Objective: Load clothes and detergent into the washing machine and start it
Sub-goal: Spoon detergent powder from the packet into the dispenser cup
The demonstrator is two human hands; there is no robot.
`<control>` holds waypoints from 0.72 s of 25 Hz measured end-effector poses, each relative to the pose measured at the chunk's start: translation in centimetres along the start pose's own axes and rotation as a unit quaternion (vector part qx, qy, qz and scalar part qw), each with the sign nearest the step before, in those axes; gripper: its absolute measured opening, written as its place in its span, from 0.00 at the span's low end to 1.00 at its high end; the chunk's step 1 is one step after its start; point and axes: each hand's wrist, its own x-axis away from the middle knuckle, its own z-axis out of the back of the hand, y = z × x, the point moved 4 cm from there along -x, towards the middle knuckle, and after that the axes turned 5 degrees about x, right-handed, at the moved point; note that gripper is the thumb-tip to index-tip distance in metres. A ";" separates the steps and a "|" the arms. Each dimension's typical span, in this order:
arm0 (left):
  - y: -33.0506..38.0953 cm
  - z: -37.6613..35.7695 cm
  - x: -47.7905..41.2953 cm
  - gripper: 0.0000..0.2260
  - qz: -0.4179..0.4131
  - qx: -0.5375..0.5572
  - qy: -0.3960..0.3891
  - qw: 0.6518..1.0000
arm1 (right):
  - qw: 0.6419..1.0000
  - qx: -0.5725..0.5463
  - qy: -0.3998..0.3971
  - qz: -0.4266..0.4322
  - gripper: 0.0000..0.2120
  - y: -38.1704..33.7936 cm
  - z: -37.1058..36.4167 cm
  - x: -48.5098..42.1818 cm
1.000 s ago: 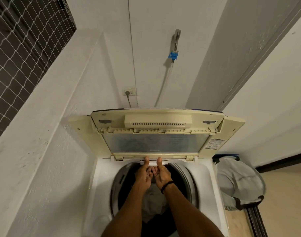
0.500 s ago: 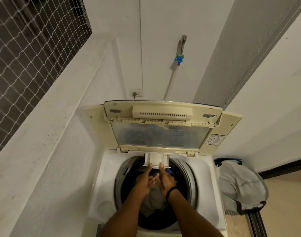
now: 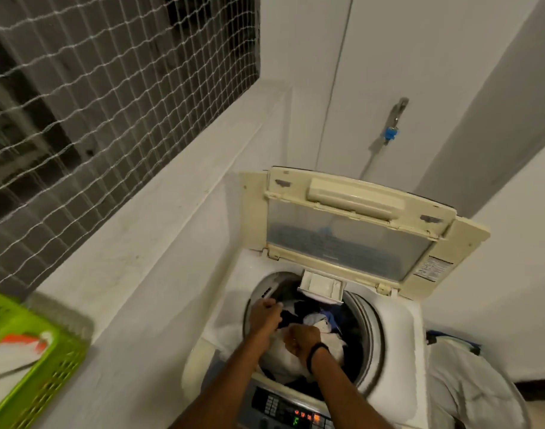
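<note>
Head view: clothes (image 3: 316, 321) lie just under right hand (image 3: 302, 338) (left hand (image 3: 265, 314) beside).

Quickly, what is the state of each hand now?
Left hand: curled at the drum rim; grip cannot be told.
Right hand: closed fist, holding nothing visible.

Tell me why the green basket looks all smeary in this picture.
Head view: motion blur smears the green basket and the window net on the left side; the washing machine lid near the middle looks sharper; the control panel display glows green in dim indoor light.
</note>
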 end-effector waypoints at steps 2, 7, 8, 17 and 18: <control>3.0 2.9 3.9 0.10 -0.060 0.027 0.032 0.997 | 0.999 -0.004 -0.023 0.028 0.11 -1.3 -2.6 1.2; 8.3 12.1 14.3 0.10 -0.216 0.074 0.096 0.969 | 0.980 -0.042 -0.138 0.139 0.07 -7.7 -10.0 9.0; 9.3 14.1 16.8 0.10 -0.257 0.087 0.110 0.956 | 0.969 -0.059 -0.170 0.168 0.08 -9.1 -11.4 11.1; 9.0 33.1 37.3 0.06 -0.454 0.136 0.471 0.744 | 0.728 0.197 -0.306 0.581 0.05 -16.4 -24.7 34.2; 8.0 34.8 37.8 0.06 -0.433 0.119 0.512 0.732 | 0.640 0.295 -0.283 0.651 0.06 -16.3 -26.5 36.0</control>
